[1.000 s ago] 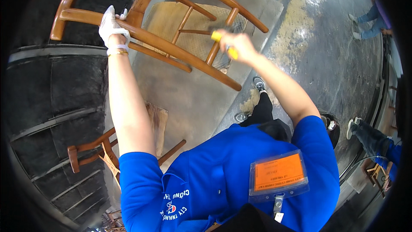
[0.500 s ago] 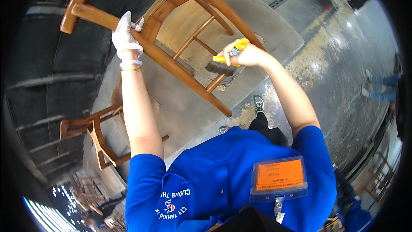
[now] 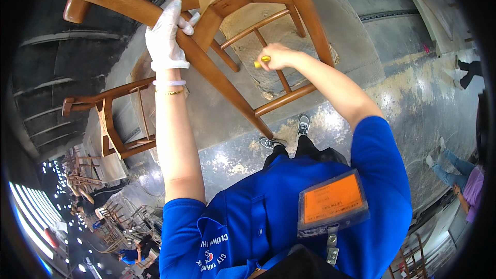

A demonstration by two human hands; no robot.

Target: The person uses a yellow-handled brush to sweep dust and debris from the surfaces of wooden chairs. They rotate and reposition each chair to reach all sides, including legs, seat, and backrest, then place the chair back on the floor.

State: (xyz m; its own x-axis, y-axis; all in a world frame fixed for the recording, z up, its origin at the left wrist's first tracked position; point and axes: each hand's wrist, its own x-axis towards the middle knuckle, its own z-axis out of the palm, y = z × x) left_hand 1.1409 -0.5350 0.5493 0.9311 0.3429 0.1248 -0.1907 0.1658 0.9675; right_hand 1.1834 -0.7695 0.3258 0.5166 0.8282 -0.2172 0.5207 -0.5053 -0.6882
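Overhead and slightly left, the left hand (image 3: 166, 36) in a white glove is clenched around the back leg of a brown varnished wooden chair (image 3: 217, 67) with a woven seat, held up off the floor and tilted toward the camera. Grip sits at the junction where a side rail meets the leg.

Right hand (image 3: 276, 56), bare, is closed around a yellow-handled tool (image 3: 262, 62); only the handle stub shows, working end hidden behind the fist. A second ago that hand was out at the chair's right side rail with the handle in plain view; half a second ago it sat lower with a dark brush-like head showing; now it is tucked in under the seat against the thin stretcher rungs. Chair has also swung closer and more upright over the head. Reads as the tool work shifting from the outer frame to the inner rungs.

Second brown wooden chair (image 3: 116, 119) lies on its side lower left. Grey concrete floor (image 3: 403, 98) below, worn pale in patches.
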